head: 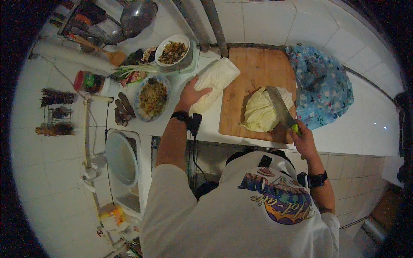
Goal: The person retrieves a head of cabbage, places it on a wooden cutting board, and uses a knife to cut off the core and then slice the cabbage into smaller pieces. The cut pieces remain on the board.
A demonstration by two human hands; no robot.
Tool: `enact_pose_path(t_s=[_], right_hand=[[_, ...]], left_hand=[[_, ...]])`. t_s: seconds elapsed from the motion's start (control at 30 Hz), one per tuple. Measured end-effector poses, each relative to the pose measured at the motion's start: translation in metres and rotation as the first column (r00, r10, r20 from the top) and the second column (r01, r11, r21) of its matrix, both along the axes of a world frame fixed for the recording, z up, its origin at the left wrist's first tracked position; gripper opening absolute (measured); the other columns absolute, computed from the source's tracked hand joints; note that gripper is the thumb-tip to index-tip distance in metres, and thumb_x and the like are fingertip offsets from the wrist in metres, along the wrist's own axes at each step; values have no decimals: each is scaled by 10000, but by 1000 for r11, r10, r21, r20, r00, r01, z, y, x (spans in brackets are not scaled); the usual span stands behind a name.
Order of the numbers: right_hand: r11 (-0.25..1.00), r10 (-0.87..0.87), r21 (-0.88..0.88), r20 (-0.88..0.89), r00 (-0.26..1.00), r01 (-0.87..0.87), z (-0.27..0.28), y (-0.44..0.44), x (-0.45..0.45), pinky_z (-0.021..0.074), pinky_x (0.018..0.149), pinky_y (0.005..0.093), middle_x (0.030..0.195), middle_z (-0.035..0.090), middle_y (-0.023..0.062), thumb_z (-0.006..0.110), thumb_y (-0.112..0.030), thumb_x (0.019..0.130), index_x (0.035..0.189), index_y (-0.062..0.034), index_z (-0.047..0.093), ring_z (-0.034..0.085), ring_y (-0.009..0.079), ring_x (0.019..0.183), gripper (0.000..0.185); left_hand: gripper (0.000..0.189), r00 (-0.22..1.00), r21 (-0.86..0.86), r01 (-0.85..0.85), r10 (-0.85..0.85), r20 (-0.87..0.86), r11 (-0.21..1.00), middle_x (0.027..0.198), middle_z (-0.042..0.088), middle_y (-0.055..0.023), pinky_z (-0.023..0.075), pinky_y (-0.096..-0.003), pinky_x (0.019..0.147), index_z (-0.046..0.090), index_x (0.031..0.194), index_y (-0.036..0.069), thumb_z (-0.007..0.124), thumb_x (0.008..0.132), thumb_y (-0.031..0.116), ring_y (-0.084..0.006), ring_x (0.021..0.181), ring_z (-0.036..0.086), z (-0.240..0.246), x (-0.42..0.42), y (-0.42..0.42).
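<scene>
My left hand (pixel 193 95) grips the near part of a long, pale piece of what looks like napa cabbage (pixel 219 77), its thumb laid across the top. That piece lies on the white counter with its far end at the cutting board's left edge. In my right hand (pixel 305 140) is the green handle of a kitchen knife (pixel 279 104). The broad blade slants over leafy yellow-green cabbage (pixel 259 113), which sits on the wooden cutting board (pixel 255 69). Whether the blade touches the leaves I cannot tell.
Right of the board lies a blue patterned cloth or bag (pixel 322 87). To the left are a white bowl of food (pixel 172 53), an oval plate of food (pixel 151 98), green onions (pixel 138 70) and brown root pieces (pixel 124 108). A sink (pixel 140 193) holds a basin (pixel 121 158).
</scene>
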State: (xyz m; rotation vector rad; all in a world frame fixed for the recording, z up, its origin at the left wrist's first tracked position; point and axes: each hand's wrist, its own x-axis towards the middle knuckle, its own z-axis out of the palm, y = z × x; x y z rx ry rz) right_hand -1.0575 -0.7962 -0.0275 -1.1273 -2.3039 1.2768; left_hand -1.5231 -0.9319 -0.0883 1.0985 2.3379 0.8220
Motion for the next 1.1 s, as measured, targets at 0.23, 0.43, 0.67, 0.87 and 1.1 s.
enact_pose_path(t_s=[0.23, 0.43, 0.67, 0.87, 1.1], right_hand=[[1000, 0, 1, -16, 1000, 0, -3, -4, 0, 471, 668, 288, 805, 607, 78, 631, -104, 916, 1199, -13, 542, 536, 126, 719, 310], [999, -30, -16, -18, 999, 29, 2, -2, 2, 440, 605, 282, 761, 590, 49, 629, -128, 928, 1173, -14, 558, 500, 108, 651, 280], [999, -30, 12, -78, 996, 31, -5, -3, 0, 401, 535, 270, 716, 547, 21, 629, -140, 933, 1155, -12, 568, 458, 85, 591, 264], [997, -22, -68, 49, 999, 25, -2, -1, -4, 528, 755, 390, 958, 694, 172, 636, -189, 908, 1191, -14, 561, 680, 303, 849, 341], [999, 22, -42, -42, 999, -24, 1, 1, -10, 452, 633, 272, 835, 609, 57, 636, -143, 928, 1212, 23, 554, 524, 104, 703, 339]], left_hand=[[588, 984, 105, -148, 157, -83, 983, 1219, 635, -169, 469, -394, 938, 603, 1268, 52, 669, 862, 471, -347, 1108, 607, -4, 8, -6], [510, 946, 252, -321, 323, 37, 913, 1094, 692, -170, 485, -401, 883, 648, 1183, 20, 632, 898, 442, -325, 1020, 648, -8, -1, -15], [392, 785, 412, -615, 474, 398, 672, 997, 660, -60, 445, -331, 811, 642, 1143, -28, 584, 966, 317, -177, 875, 565, -2, 5, -37], [335, 699, 529, -711, 387, 602, 463, 930, 598, -12, 394, -306, 702, 628, 1113, -14, 586, 965, 283, -115, 797, 482, 12, 26, -61], [449, 607, 565, -791, 189, 772, 235, 1184, 585, -77, 488, -393, 874, 535, 1265, 55, 558, 952, 376, -226, 1042, 566, 32, 14, -85]])
